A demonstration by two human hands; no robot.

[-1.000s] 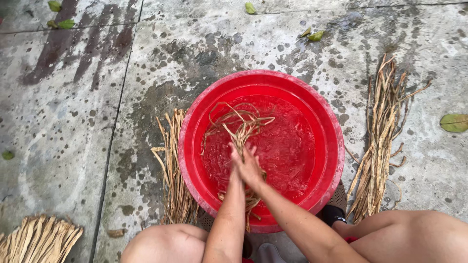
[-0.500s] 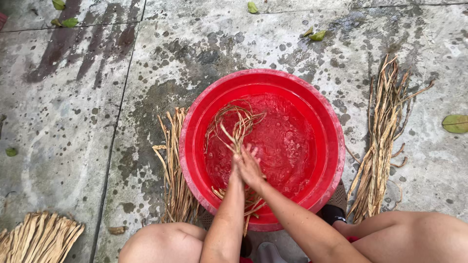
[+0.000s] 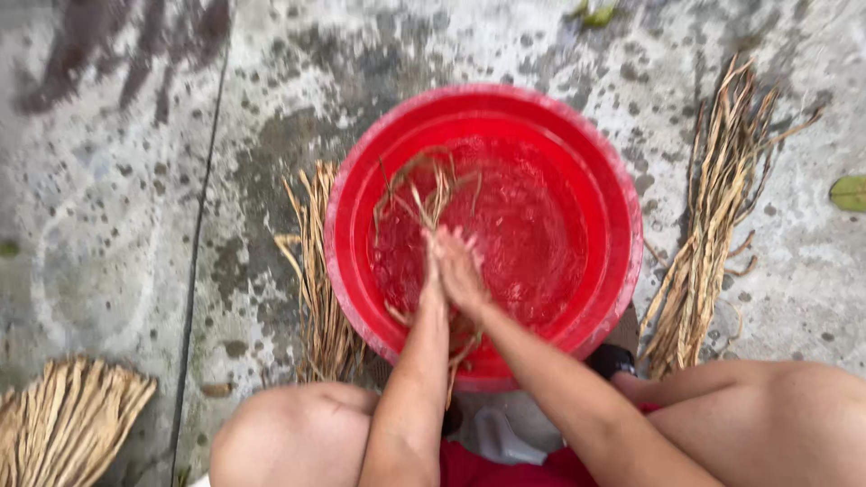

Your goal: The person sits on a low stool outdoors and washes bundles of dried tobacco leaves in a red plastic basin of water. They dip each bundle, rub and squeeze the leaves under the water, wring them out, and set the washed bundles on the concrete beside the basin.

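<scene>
Hands rubbing straw in a red basin

Left hand (image 3: 434, 271) and right hand (image 3: 458, 267) press together on wet straw strands (image 3: 424, 189) inside the red basin (image 3: 609, 180).

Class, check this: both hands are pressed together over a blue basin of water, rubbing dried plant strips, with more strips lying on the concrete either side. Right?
Not quite: the basin is red, not blue, as the head view shows. The rest holds: left hand and right hand meet over the water, rubbing the strips.

Wet, stained concrete floor (image 3: 135, 207), daylight.
</scene>
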